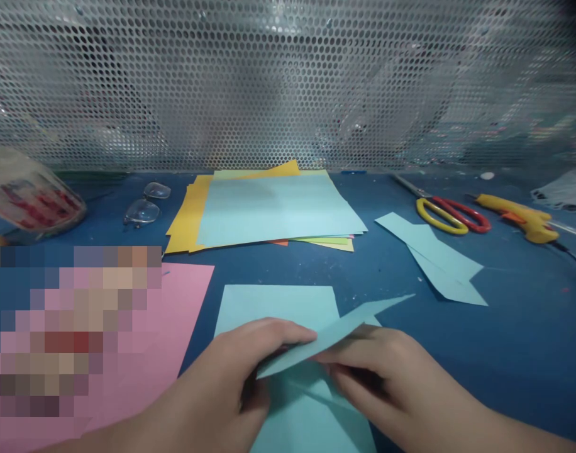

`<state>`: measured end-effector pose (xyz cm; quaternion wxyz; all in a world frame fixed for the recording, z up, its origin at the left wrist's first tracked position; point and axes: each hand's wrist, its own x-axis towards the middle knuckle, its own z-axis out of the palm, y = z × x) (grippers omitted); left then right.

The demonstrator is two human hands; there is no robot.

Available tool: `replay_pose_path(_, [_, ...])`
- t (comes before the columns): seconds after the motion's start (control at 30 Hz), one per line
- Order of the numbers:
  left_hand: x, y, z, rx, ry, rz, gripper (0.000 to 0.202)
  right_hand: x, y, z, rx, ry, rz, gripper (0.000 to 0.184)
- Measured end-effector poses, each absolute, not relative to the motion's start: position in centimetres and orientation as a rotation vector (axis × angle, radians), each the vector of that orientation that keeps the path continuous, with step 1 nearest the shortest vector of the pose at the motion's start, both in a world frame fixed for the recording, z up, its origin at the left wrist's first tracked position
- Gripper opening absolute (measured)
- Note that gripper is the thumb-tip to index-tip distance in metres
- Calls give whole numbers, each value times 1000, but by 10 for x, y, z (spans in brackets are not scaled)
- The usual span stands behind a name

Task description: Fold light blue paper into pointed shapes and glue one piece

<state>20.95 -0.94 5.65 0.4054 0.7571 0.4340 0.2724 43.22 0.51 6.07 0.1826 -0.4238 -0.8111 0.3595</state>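
Watching through the head camera, I see the left hand (241, 371) and the right hand (377, 371) meet low in the middle of the view. Both are closed on one pale blue strip (335, 333). The left thumb and fingers pinch its near end, the right fingers grip it just beside them, and its pointed far end sticks up and to the right, clear of the table. The strip hangs just above a pale blue sheet (278, 305) that lies flat on the blue table (528, 327).

As far as I can judge, some cutting is done. Two pale blue offcuts (439, 261) lie overlapped to the right, and the scissors (451, 214) rest beyond them, out of hand, near a yellow glue gun (524, 220). The paper stack (278, 211) at the back looks untouched, and so does the pink sheet (184, 296) on the left. The strip itself looks only partly worked.

Much is hard to read. The hands cover the near end of the strip, so I cannot tell whether it is folded there or joined to the sheet below; possibly a crease runs under the right fingers. A blurred block hides part of the pink sheet. A pair of glasses (144, 204) and a clear container (28, 195) sit at the left, the container's contents indistinct. The mesh wall (288, 75) behind shows only vague shapes.
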Motion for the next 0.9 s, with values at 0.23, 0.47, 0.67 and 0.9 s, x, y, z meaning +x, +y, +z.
replay_pose_path(0.23, [210,-10,56,1934,1060,769,79,432,5,60,-1198,-2316,975,35])
replay_pose_path(0.47, [209,-7,59,1684,1090,676,61,436,3,58,-1082,-2375,966,43])
replay_pose_path(0.67, [208,-9,55,1882,1095,689,58,436,0,51,-1177,-2430,666,25])
replay_pose_path(0.9, [198,-19,53,2417,933,533,76,433,-5,46,-1262,-2374,575,18])
